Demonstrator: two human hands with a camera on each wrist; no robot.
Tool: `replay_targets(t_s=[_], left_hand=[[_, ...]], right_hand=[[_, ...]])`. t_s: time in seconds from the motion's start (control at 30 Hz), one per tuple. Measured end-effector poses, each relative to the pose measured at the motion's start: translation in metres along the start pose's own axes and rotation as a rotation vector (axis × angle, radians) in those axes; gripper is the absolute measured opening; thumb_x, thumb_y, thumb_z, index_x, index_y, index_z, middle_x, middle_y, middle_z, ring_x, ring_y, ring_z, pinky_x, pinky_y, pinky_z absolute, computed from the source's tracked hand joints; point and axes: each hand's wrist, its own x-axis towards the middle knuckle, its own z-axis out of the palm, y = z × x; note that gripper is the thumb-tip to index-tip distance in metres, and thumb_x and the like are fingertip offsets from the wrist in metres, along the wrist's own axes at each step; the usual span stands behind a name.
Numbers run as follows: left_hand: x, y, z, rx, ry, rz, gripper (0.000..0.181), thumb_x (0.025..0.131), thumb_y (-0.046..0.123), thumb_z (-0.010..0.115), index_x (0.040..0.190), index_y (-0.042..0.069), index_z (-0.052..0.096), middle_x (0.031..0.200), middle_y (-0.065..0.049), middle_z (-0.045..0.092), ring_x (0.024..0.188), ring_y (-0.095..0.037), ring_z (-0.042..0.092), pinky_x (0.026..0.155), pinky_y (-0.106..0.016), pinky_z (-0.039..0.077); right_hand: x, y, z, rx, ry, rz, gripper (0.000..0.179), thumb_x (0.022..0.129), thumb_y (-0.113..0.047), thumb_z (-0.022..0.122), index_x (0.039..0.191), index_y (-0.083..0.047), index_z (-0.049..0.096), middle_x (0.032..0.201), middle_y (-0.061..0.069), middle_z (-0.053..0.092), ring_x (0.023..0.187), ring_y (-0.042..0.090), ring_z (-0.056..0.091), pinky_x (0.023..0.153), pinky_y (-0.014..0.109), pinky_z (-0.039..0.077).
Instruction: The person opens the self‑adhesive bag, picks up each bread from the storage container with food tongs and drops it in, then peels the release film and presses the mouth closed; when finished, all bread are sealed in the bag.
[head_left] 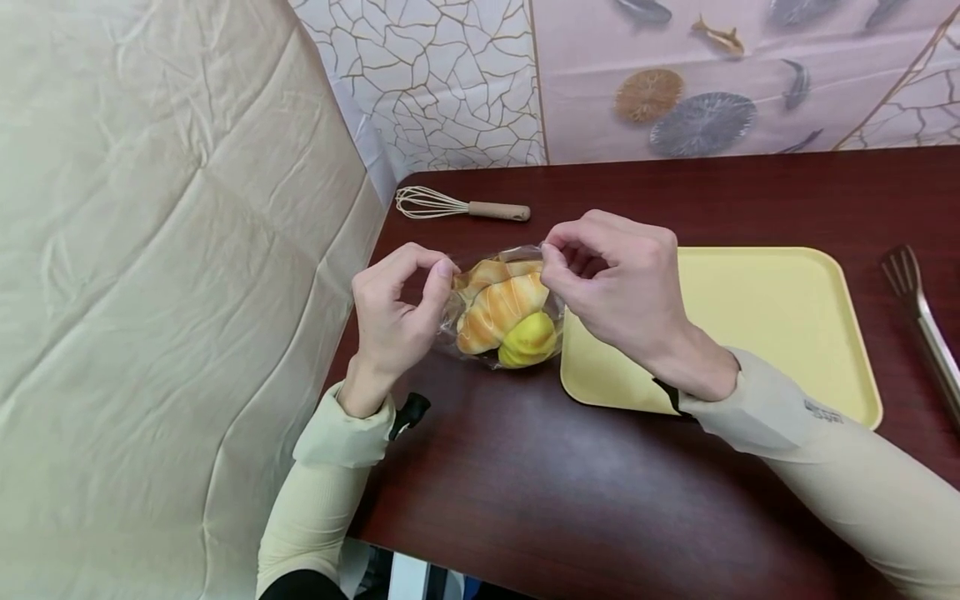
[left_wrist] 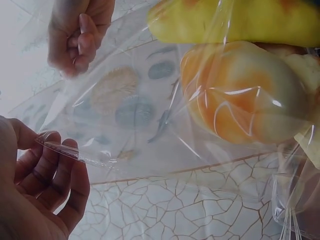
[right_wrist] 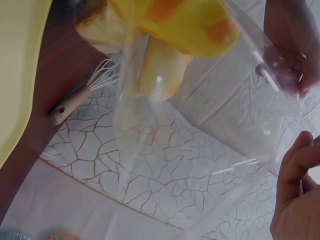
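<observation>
A clear plastic bag (head_left: 489, 354) hangs between my two hands over the dark table. Inside it lie a striped, golden-brown bread roll (head_left: 498, 310), a yellow bread piece (head_left: 528, 340) and another pale brown piece behind them. My left hand (head_left: 401, 312) pinches one upper side of the bag between thumb and forefinger. On the opposite side, my right hand (head_left: 618, 287) pinches the bag's edge. In the left wrist view the bag's edge runs between the left thumb and fingers (left_wrist: 52, 170), and the plastic is stretched out.
A yellow tray (head_left: 772, 325) lies on the table (head_left: 570, 500) under and beyond my right wrist. A whisk (head_left: 465, 205) with a beige handle rests near the back edge. At the far right is a metal slotted utensil (head_left: 918, 300). A quilted cream cloth (head_left: 172, 292) borders the left side.
</observation>
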Motion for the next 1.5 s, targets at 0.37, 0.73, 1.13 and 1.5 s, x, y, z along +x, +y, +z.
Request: replay_targets(t_s=[0.37,0.73,1.13,1.5], left_hand=[[-0.001,-0.001,0.002,-0.025,0.015,-0.020,0.022,0.099,0.005,0.064,0.082,-0.005,0.072,0.076,-0.017,0.073,0.071,-0.017,0.064,0.077,-0.018,0.052],[0.000,-0.002,0.003,-0.052,0.039,-0.047,0.023,0.099,0.005,0.064,0.080,-0.006,0.071,0.073,-0.018,0.071,0.070,-0.009,0.061,0.074,-0.018,0.050],[0.000,-0.003,0.004,-0.065,0.080,-0.092,0.025,0.099,0.005,0.063,0.078,-0.006,0.070,0.072,-0.018,0.070,0.074,-0.001,0.062,0.075,-0.018,0.051],[0.000,-0.005,0.002,-0.084,0.090,-0.103,0.025,0.099,0.004,0.064,0.079,-0.008,0.070,0.073,-0.020,0.069,0.075,0.001,0.061,0.075,-0.017,0.051]], right_hand=[[-0.009,0.013,-0.016,-0.036,0.074,0.051,0.015,0.087,0.004,0.064,0.079,0.001,0.077,0.066,0.008,0.066,0.066,-0.013,0.051,0.066,0.004,0.046],[-0.018,0.027,-0.040,-0.038,0.150,0.150,0.017,0.086,0.005,0.065,0.077,0.000,0.078,0.066,-0.003,0.061,0.062,-0.013,0.049,0.064,0.006,0.044],[-0.030,0.042,-0.069,-0.115,0.182,0.247,0.018,0.087,0.006,0.065,0.077,0.001,0.078,0.067,-0.028,0.059,0.055,-0.017,0.050,0.061,0.004,0.043],[-0.042,0.056,-0.096,-0.240,0.157,0.308,0.017,0.089,0.000,0.065,0.080,0.001,0.080,0.066,-0.040,0.055,0.054,-0.022,0.048,0.061,0.001,0.039]])
